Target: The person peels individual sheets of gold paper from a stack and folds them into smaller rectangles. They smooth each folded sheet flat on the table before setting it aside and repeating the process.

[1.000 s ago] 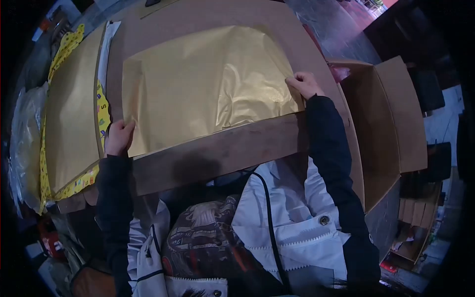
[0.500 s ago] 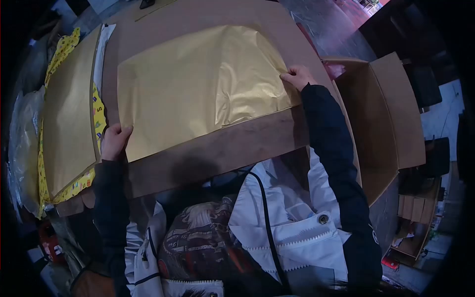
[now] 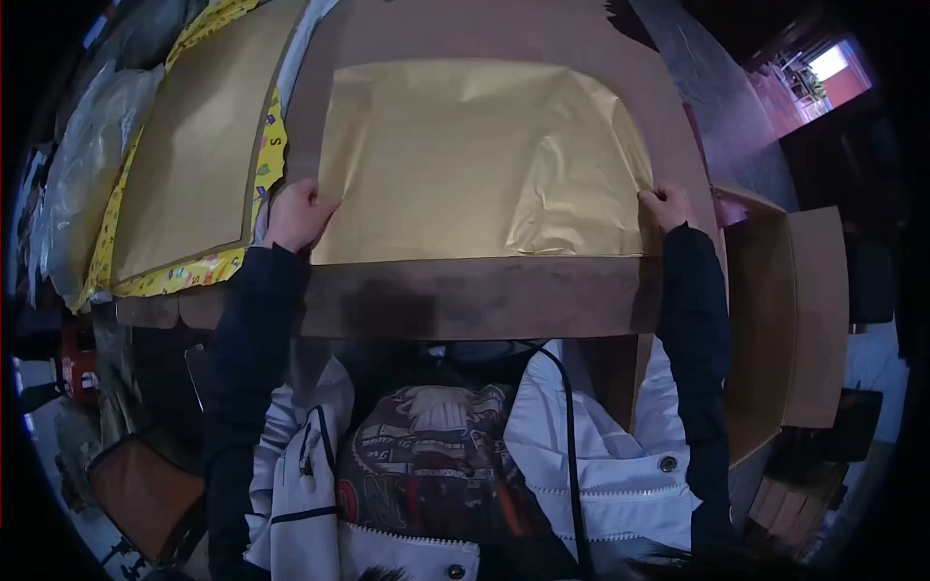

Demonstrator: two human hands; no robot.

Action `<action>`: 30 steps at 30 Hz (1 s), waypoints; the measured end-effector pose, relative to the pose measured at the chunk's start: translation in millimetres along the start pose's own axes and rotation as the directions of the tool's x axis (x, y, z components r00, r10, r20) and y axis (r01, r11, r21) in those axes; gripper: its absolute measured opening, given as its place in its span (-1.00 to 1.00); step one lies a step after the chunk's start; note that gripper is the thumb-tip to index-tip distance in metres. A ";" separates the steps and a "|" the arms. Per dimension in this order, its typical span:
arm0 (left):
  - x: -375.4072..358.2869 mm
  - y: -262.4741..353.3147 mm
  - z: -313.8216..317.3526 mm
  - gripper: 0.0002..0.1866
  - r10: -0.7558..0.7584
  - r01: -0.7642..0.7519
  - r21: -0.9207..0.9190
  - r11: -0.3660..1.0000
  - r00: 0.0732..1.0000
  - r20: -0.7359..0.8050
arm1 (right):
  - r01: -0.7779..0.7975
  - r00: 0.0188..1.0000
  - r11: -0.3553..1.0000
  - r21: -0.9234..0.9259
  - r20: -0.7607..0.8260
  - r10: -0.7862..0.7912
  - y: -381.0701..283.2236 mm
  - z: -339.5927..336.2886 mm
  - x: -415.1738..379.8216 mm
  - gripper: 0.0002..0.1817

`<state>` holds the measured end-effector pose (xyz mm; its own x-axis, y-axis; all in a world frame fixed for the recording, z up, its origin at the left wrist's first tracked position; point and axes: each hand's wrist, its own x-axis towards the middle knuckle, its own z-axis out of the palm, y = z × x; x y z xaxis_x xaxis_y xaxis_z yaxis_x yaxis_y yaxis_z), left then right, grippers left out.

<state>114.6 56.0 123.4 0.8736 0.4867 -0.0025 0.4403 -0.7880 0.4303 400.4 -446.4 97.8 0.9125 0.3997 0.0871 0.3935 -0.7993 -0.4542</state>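
Note:
A gold sheet (image 3: 446, 160) lies across the brown tabletop (image 3: 484, 295), wrinkled towards its right side. At its lower left edge my left hand (image 3: 300, 215) pinches the sheet between thumb and fingers. My right hand (image 3: 668, 204) grips its right edge, fingers closed on it. Left of the sheet rests a flat tan board (image 3: 203, 145), bordered by yellow printed wrapping (image 3: 274, 155).
An open cardboard box (image 3: 760, 320) stands to the right of the table. Clear plastic wrap (image 3: 97, 184) lies at the far left. An orange-brown seat (image 3: 145, 494) is at the lower left, below a red object (image 3: 80, 366).
The view has turned, and the sheet now appears level instead of slanted. Both hands still hold its sides, my left hand now higher in the view and further right.

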 end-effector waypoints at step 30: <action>-2.3 -5.5 -4.7 -0.60 -0.030 0.026 -0.108 0.994 0.999 -0.036 | -0.019 1.000 0.994 0.108 -0.010 0.020 38.7 16.5 8.2 -0.73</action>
<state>109.3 61.0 125.3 0.8522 0.5230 0.0170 0.4375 -0.7299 0.5253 421.3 -466.6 66.3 0.9212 0.3793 0.0864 0.3617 -0.7533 -0.5493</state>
